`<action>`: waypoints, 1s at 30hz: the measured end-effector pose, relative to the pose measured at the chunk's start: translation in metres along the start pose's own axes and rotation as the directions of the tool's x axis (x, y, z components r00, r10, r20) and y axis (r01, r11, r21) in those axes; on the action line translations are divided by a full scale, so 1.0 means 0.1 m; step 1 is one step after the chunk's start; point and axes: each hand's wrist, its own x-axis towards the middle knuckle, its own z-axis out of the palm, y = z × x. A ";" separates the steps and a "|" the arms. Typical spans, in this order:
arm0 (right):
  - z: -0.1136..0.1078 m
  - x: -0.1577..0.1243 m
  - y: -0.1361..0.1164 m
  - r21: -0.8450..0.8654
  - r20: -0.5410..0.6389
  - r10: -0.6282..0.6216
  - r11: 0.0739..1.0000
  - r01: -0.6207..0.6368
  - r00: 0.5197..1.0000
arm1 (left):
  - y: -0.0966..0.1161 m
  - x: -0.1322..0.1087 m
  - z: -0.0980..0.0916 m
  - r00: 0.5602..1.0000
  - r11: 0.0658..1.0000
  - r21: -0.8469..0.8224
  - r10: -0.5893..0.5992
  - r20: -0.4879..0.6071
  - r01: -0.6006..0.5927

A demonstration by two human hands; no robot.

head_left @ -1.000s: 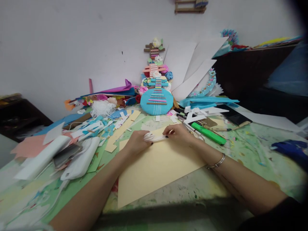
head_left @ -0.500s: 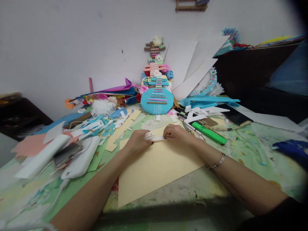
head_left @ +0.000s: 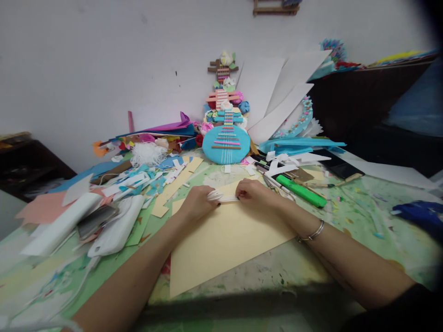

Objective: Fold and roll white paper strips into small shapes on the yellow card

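My left hand (head_left: pixel 198 203) is closed on a bundle of thin white strips (head_left: pixel 214 195), which looks like paper or string; I cannot tell which. A white length runs from the bundle across to my right hand (head_left: pixel 254 194), whose fingers are pinched on its other end. Both hands are over the far part of a cream sheet of card (head_left: pixel 214 244), which lies at a slant near the table's front edge. Behind the hands stands a blue round-bodied paper lute (head_left: pixel 225 154) with thin white strings and coloured bars.
To the right lie a green utility knife (head_left: pixel 301 191), a dark phone (head_left: pixel 339 165) and white paper scraps. On the left are a white power strip (head_left: pixel 117 228), a grey device (head_left: pixel 97 221) and coloured paper offcuts. A tangle of white string (head_left: pixel 148 154) sits farther back.
Both hands stay almost where they were. My right hand has shifted very slightly right, and the white length between the hands looks a little straighter.
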 end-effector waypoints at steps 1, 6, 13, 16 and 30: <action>0.00 0.00 0.00 -0.001 0.006 0.004 1.000 -0.004 1.000 | 0.00 0.00 0.00 1.000 1.000 0.001 -0.002 0.000 0.002; 0.04 -0.01 0.04 -0.003 0.012 0.001 1.000 -0.001 1.000 | -0.01 -0.01 0.00 1.000 1.000 -0.009 -0.012 -0.005 0.012; 0.04 -0.01 0.05 -0.005 -0.024 0.096 0.995 -0.096 0.995 | 0.00 -0.02 0.00 0.999 0.998 -0.059 -0.024 -0.025 0.022; 0.03 -0.01 0.03 0.003 -0.006 0.108 0.994 -0.108 0.994 | 0.02 -0.01 -0.01 0.999 0.999 -0.040 -0.024 -0.028 0.023; 0.06 -0.01 -0.07 0.135 -0.033 -0.121 0.983 0.124 0.992 | 0.00 -0.01 0.04 0.999 0.998 -0.053 -0.031 -0.017 0.031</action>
